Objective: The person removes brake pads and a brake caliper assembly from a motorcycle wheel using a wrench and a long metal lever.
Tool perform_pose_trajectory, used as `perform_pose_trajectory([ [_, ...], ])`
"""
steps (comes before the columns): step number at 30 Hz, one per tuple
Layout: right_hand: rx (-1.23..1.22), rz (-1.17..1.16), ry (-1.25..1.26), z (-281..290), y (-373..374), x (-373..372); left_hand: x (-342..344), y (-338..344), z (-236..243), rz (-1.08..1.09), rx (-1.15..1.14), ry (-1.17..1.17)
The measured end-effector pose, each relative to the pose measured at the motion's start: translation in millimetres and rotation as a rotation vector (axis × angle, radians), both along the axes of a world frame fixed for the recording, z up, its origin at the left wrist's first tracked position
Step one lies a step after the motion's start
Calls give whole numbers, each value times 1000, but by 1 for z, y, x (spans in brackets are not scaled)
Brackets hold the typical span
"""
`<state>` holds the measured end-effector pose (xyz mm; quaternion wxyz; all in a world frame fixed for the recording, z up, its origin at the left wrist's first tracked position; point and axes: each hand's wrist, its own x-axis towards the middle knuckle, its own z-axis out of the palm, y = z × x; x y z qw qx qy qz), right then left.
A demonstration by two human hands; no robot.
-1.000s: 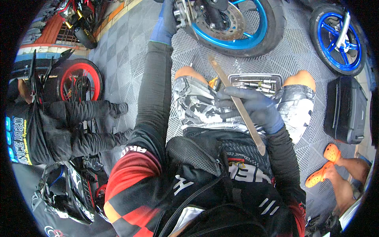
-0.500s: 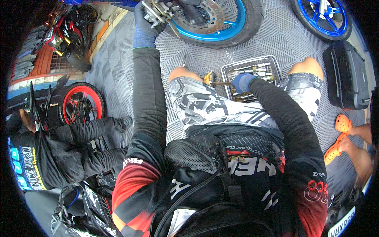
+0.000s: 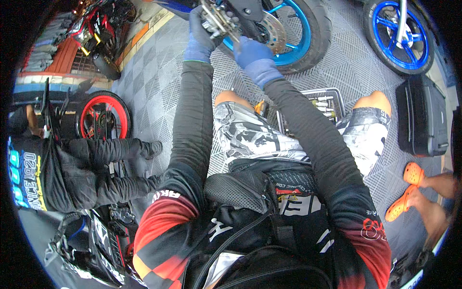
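Far L, a co-worker (image 3: 86, 159) is wearing a dark shirt (image 3: 29, 180) w/ blue, white & yellow lettering; a red-rimmed wheel (image 3: 103, 118) is standing nearby. White lettering is running along wearer's L sleeve (image 3: 166, 197). Gloved L hand (image 3: 198, 36) is closing around a metal brake caliper (image 3: 219, 20), fingers partly hiding behind it. Caliper is being held up at top ctr, just L of the light-blue wheel (image 3: 304, 30) & its disc (image 3: 275, 36); any marks on it are showing too small to read. Gloved R hand (image 3: 252, 52) is curling its fingers by caliper's lower R end; can't tell what they're pinching. Below, white block letters (image 3: 310, 204) are crossing wearer's chest; tool tray (image 3: 338, 95) is lying on gray floor (image 3: 187, 79), R arm partly covering it. R sleeve (image 3: 356, 236) is showing red & white characters. Far R, a dark-blue wheel (image 3: 405, 36) w/ white tire lettering is standing near a black case (image 3: 422, 115); someone's wearing orange clogs (image 3: 413, 174).
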<state>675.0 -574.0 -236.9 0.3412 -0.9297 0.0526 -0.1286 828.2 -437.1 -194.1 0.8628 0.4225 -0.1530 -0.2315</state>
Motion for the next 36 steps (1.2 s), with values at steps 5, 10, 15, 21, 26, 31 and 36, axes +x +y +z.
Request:
perform_pose_trajectory([
  [5,-191,-4,74,26,-18,-19,-23,-17,-8,0,126,-78],
  [10,-196,-16,-24,36,-14,-20,-27,-21,-12,-19,7,-123],
  [15,-137,-68,-302,26,-8,-16,-19,-20,-19,67,14,-70],
  [21,-200,-68,-390,15,-14,-6,-18,-24,-22,96,143,-26],
  [26,-152,-132,-364,32,-14,-4,-20,-23,-19,236,153,-146],
  [31,58,129,-465,27,-34,9,-23,-24,-13,101,94,-88],
  [36,176,149,-338,51,-19,21,-11,4,-26,237,169,-226],
])
